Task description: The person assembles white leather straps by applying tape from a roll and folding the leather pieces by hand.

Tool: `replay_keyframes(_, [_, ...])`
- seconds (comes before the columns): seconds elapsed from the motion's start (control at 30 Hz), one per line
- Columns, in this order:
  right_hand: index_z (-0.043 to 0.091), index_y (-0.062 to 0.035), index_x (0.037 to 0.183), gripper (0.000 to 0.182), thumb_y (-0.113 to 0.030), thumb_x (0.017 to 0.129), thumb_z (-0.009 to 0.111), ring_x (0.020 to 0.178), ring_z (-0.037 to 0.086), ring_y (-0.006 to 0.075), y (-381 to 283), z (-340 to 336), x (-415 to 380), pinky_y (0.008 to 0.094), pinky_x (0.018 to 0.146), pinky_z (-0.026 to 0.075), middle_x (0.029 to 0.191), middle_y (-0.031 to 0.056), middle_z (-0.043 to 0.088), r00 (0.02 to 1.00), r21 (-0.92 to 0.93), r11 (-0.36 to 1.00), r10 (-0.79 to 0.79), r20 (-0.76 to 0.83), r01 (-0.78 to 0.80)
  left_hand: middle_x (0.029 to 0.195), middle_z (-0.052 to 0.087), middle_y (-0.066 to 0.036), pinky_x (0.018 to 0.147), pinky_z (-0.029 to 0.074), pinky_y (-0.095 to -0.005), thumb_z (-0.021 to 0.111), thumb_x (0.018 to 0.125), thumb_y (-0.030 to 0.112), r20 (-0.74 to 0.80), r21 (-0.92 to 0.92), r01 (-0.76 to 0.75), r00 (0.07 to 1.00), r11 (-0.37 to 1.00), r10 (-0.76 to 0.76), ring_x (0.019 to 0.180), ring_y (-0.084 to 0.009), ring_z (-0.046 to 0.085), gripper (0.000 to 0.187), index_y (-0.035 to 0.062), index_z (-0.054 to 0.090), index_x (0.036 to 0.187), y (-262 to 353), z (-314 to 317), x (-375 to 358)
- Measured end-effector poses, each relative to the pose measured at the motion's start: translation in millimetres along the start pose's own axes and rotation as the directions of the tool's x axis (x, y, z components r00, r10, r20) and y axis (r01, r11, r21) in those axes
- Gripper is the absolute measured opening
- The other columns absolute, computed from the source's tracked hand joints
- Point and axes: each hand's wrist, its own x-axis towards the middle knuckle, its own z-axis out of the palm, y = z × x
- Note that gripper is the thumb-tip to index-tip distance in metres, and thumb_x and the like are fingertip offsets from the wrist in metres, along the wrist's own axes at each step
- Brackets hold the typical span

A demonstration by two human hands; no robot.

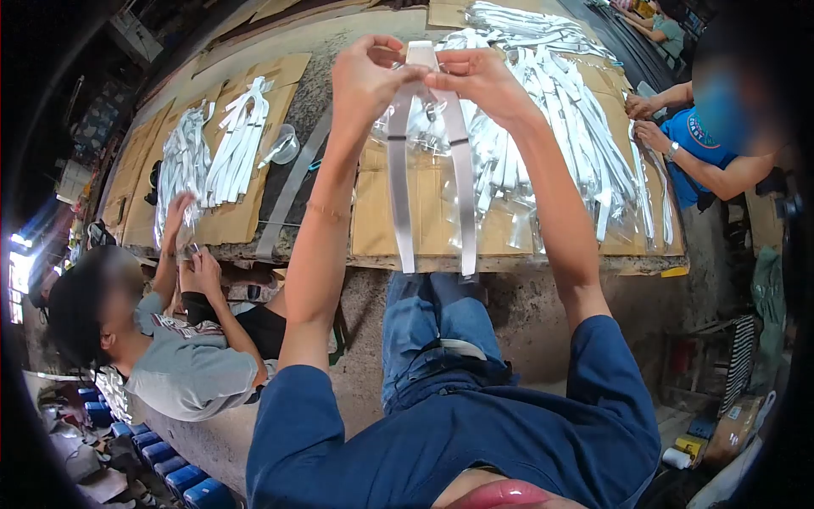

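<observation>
A pale grey strap [398, 182] with dark bands hangs in a loop from my two hands, its two ends reaching down to the table's front edge. My left hand [370, 75] pinches the strap's top from the left side. From the right, my right hand [476, 81] grips the same top part, its thumb close to the other thumb. A white piece [420, 53] stands up between the hands. Behind the strap lies clear plastic film. A large pile of white straps [543, 136] in clear plastic spreads to the right of my hands.
Cardboard [373, 229] covers the table. More white strap bundles [239, 140] and a clear plastic cup [286, 144] lie at the left. One person sits at the left, another works at the right edge, and a third is farther back. Blue containers [184, 479] stand at lower left.
</observation>
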Motion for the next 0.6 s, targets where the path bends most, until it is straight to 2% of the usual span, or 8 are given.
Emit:
replay_keyframes(0.07, [0.065, 0.0068, 0.110, 0.034, -0.013, 0.084, 0.074, 0.082, 0.064, 0.0114, 29, -6, 24, 0.0263, 0.077, 0.050, 0.094, 0.0088, 0.070, 0.998, 0.067, 0.998, 0.006, -0.065, -0.002, 0.087, 0.068, -0.011, 0.069, 0.050, -0.0278, 0.083, 0.071, 0.027, -0.050, 0.038, -0.066, 0.996, 0.997, 0.068, 0.077, -0.0150, 0.063, 0.046, -0.0018, 0.063, 0.101, -24, 13, 13])
replay_keyframes(0.13, [0.064, 0.0079, 0.108, 0.032, -0.012, 0.085, 0.072, 0.081, 0.063, 0.0130, 50, -9, 38, 0.0270, 0.077, 0.050, 0.094, 0.0086, 0.069, 0.993, 0.086, 0.995, 0.056, -0.104, -0.047, 0.089, 0.065, -0.006, 0.071, 0.048, -0.0291, 0.071, 0.086, 0.043, -0.083, -0.251, 0.186, 0.974, 0.950, -0.212, 0.081, -0.0120, 0.058, 0.049, -0.0001, 0.060, 0.107, -59, 24, 20])
replay_keyframes(0.17, [0.064, 0.0083, 0.107, 0.030, -0.011, 0.085, 0.071, 0.080, 0.063, 0.0135, 70, -13, 47, 0.0273, 0.076, 0.050, 0.092, 0.0083, 0.069, 0.984, 0.105, 0.989, 0.121, -0.130, -0.107, 0.089, 0.063, -0.006, 0.070, 0.047, -0.0293, 0.057, 0.092, 0.054, -0.047, -0.201, 0.255, 0.962, 0.946, -0.270, 0.082, -0.0134, 0.057, 0.056, -0.0001, 0.060, 0.106, -82, 24, 11])
replay_keyframes(0.3, [0.065, 0.0077, 0.104, 0.025, -0.007, 0.085, 0.069, 0.077, 0.061, 0.0139, 167, -40, 80, 0.0279, 0.072, 0.047, 0.086, 0.0071, 0.067, 0.944, 0.073, 0.957, 0.291, -0.156, -0.282, 0.091, 0.066, -0.011, 0.082, 0.047, -0.0331, 0.064, 0.091, 0.029, -0.094, 0.077, 0.273, 0.959, 0.959, -0.266, 0.088, -0.0194, 0.060, 0.034, -0.0034, 0.060, 0.101, -140, 38, -101])
replay_keyframes(0.37, [0.066, 0.0088, 0.099, 0.023, -0.004, 0.082, 0.070, 0.076, 0.063, 0.0149, 224, -56, 100, 0.0286, 0.069, 0.048, 0.086, 0.0085, 0.068, 0.938, 0.056, 0.960, 0.281, -0.201, -0.275, 0.115, 0.060, -0.024, 0.097, 0.043, -0.0435, 0.064, 0.089, 0.033, -0.052, 0.265, 0.338, 0.940, 0.903, -0.336, 0.112, -0.0399, 0.055, 0.048, -0.0025, 0.054, 0.120, -131, 35, -166])
replay_keyframes(0.43, [0.068, 0.0068, 0.093, 0.019, -0.005, 0.078, 0.072, 0.072, 0.063, 0.0144, 262, -60, 115, 0.0281, 0.063, 0.046, 0.083, 0.0078, 0.069, 0.933, 0.076, 0.969, 0.247, -0.262, -0.235, 0.122, 0.054, -0.023, 0.100, 0.040, -0.0429, 0.065, 0.088, 0.028, -0.036, 0.260, 0.431, 0.898, 0.864, -0.438, 0.117, -0.0389, 0.051, 0.045, -0.0019, 0.054, 0.120, -129, 39, -218])
replay_keyframes(0.57, [0.069, 0.0025, 0.098, 0.019, -0.006, 0.081, 0.069, 0.072, 0.059, 0.0094, 288, -62, 146, 0.0249, 0.065, 0.045, 0.085, 0.0039, 0.070, 0.900, -0.041, 0.995, 0.069, -0.431, -0.096, 0.123, 0.053, -0.022, 0.101, 0.040, -0.0444, 0.068, 0.085, 0.017, -0.088, 0.343, 0.335, 0.942, 0.877, -0.325, 0.117, -0.0395, 0.050, 0.038, -0.0018, 0.055, 0.114, -130, 46, -285])
replay_keyframes(0.6, [0.068, 0.0031, 0.100, 0.026, -0.012, 0.080, 0.071, 0.076, 0.064, 0.0133, 293, -60, 150, 0.0270, 0.071, 0.048, 0.086, 0.0076, 0.071, 0.897, -0.081, 0.990, 0.067, -0.437, -0.113, 0.123, 0.052, -0.021, 0.102, 0.039, -0.0439, 0.069, 0.084, 0.014, -0.095, 0.323, 0.304, 0.953, 0.896, -0.289, 0.118, -0.0403, 0.049, 0.035, -0.0020, 0.056, 0.112, -132, 48, -298])
